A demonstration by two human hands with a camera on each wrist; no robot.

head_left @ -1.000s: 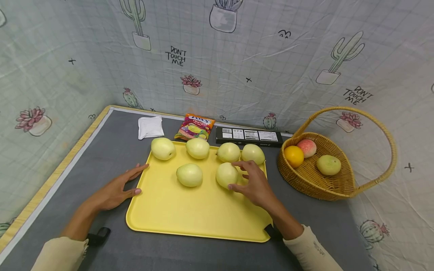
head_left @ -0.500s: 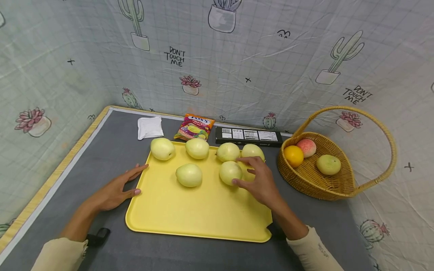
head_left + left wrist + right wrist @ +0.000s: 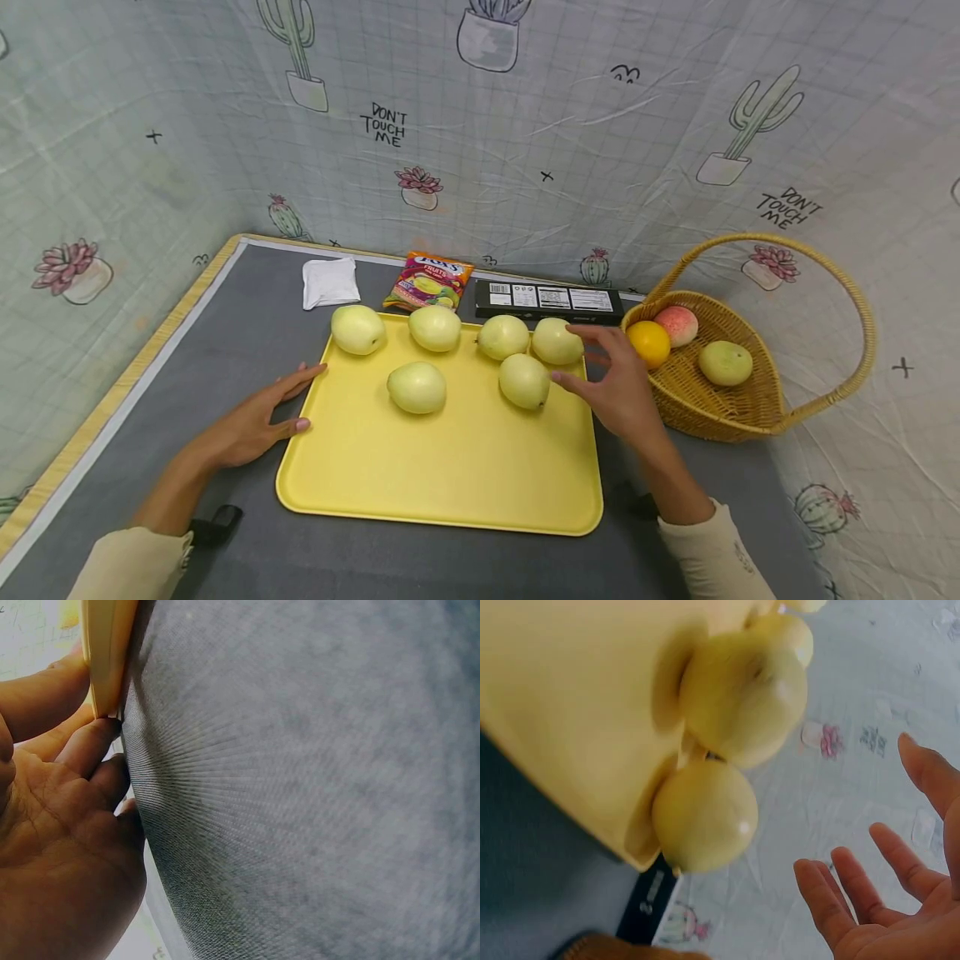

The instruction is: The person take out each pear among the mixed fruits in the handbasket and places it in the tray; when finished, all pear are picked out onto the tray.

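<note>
A yellow tray (image 3: 442, 467) lies on the dark tabletop with several pale yellow-green, roundish fruits on it. My left hand (image 3: 251, 425) rests at the tray's left edge, thumb and fingertips touching the rim. In the left wrist view those fingers (image 3: 90, 746) meet the tray's rim (image 3: 109, 660). My right hand (image 3: 615, 387) hovers over the right rim with spread fingers and holds nothing. Just left of it sits the nearest fruit (image 3: 524, 382), in front of the back-right fruit (image 3: 557, 340). The right wrist view shows the right hand (image 3: 900, 900) apart from the fruits (image 3: 705, 815).
A wicker basket (image 3: 701, 417) with a tall handle stands to the right, holding an orange (image 3: 649, 344), a peach (image 3: 677, 326) and a green fruit (image 3: 726, 363). Behind the tray lie a white packet (image 3: 331, 282), a candy bag (image 3: 429, 282) and a black box (image 3: 549, 300).
The front-right fruit has shifted right and turned on the tray. My right hand has come off it and moved right, toward the basket. The left hand has stayed in place.
</note>
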